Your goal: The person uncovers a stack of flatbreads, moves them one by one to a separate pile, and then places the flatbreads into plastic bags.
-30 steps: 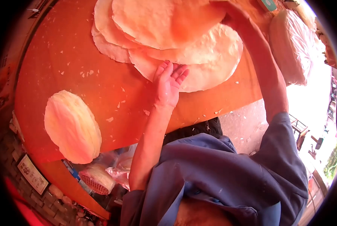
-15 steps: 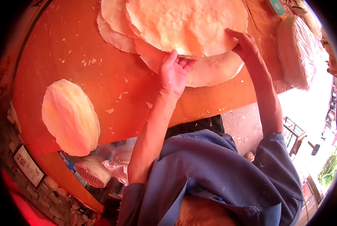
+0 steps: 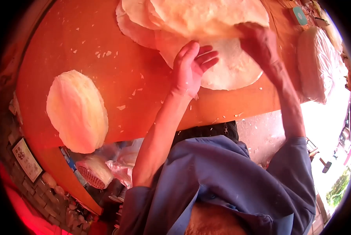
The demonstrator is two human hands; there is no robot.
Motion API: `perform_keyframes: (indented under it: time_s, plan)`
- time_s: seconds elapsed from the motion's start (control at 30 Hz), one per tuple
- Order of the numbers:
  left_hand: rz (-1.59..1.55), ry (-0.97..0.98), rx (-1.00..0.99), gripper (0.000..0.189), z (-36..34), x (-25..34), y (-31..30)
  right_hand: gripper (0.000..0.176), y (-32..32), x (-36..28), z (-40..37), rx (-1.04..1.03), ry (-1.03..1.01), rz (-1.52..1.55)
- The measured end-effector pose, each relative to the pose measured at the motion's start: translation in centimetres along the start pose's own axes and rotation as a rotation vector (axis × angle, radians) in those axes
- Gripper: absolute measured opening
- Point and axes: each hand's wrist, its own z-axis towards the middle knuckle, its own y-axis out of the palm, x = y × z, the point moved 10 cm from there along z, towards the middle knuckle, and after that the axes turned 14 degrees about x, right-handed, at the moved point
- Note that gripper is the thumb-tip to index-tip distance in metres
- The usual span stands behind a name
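Observation:
Large, thin, round flatbreads lie overlapping at the far side of the orange table. My right hand is closed on the near right edge of the top flatbread, whose near edge looks raised and bent. Beneath it, a paler lower flatbread shows its near half. My left hand is held palm up with fingers apart, over the left part of that lower sheet, and nothing is in it. To the left sits a thick oval stack of folded flatbread.
A plastic-wrapped stack stands at the table's right edge, with a teal object beyond it. Crumbs are scattered over the tabletop. Bagged goods are under the near left edge, and a framed sign is at lower left.
My left hand has let go of the top flatbread's near edge and opened. My right hand has drawn that edge up and away, baring more of the lower sheet. The view has shifted slightly.

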Motion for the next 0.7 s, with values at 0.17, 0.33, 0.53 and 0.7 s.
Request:
perform_keyframes:
  time_s: [0.17, 0.33, 0.53, 0.7]
  plan:
    - [0.406, 0.083, 0.256, 0.033, -4.0, 1.0, -8.8, 0.015, -9.5, -3.7, 4.7, 0.266, -0.119, -0.107]
    - [0.215, 0.126, 0.465, 0.035, -5.8, 3.2, -13.2, 0.008, -3.6, -8.7, -2.2, -0.075, -0.162, 0.163]
    - [-0.042, 0.098, 0.328, 0.045, -4.8, 4.2, -10.8, 0.015, -8.4, -12.5, -5.8, -0.219, -0.175, 0.257]
    - [-0.087, 0.124, 0.226, 0.046, -2.9, 4.4, -10.1, 0.025, -10.9, -10.3, -5.2, -0.269, -0.140, 0.244]
